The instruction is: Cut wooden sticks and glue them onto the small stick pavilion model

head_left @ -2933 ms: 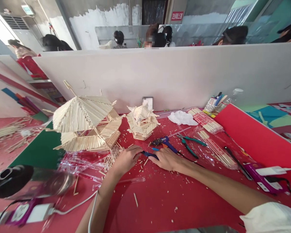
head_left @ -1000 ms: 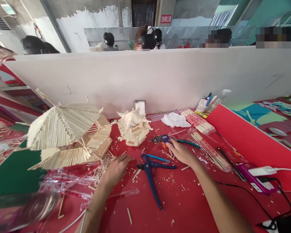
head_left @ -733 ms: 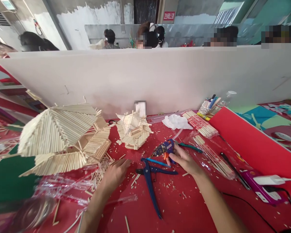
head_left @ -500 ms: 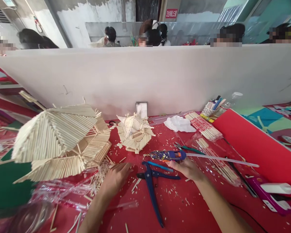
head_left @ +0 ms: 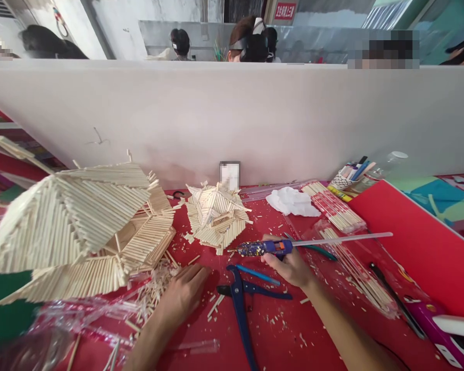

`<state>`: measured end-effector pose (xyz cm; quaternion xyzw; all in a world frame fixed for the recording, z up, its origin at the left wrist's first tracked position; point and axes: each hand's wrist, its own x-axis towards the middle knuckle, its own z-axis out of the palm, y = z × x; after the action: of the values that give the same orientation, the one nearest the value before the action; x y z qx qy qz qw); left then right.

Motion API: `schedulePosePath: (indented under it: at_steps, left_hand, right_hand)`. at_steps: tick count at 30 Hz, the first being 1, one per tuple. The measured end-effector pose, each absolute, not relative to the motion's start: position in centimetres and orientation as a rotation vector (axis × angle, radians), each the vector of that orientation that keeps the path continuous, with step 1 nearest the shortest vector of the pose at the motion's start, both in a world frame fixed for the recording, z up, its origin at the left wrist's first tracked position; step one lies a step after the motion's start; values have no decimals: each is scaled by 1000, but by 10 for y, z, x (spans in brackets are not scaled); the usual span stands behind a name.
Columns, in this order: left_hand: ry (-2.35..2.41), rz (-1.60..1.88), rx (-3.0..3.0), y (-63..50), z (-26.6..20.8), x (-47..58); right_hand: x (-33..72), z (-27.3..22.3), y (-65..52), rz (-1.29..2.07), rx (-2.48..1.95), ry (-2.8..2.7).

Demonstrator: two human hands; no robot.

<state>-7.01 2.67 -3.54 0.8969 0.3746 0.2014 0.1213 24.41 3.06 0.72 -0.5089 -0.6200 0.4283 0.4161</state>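
My right hand [head_left: 290, 265] is wrapped round the handle of a blue hot glue gun [head_left: 261, 249], and a long clear glue stick [head_left: 344, 238] juts from its back. The nozzle points left, just in front of a small pagoda-like model of wooden sticks [head_left: 218, 214]. My left hand [head_left: 187, 291] lies on the red tabletop beside loose stick scraps [head_left: 154, 293], fingers stretched and holding nothing visible. Between my hands lie a dark blue long-handled cutter [head_left: 239, 304] and a light blue pen-like tool [head_left: 257, 274].
At left stands a large stick-roofed model [head_left: 69, 211]. Packs of wooden sticks [head_left: 334, 206], a crumpled white tissue [head_left: 292, 201], green-handled pliers [head_left: 317, 251] and a pen cup [head_left: 342, 178] lie to the right. A red board [head_left: 417, 242] slants there. A white partition [head_left: 232, 113] closes the back.
The glue gun has been raised slightly and turned, its glue stick now slanting upward to the right. My right fingers have closed further round it. My left hand stays nearly in place; the view has shifted.
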Motion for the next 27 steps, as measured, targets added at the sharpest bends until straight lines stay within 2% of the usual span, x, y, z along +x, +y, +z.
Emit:
schedulePosePath:
  at_steps: [10, 27]
  left_hand:
    - [1088, 714, 2568, 29, -36, -66]
    - [1075, 695, 2609, 31, -30, -65]
  right_hand:
    - [231, 7, 27, 1038, -1203, -1585]
    - [229, 13, 28, 1083, -1222, -1568]
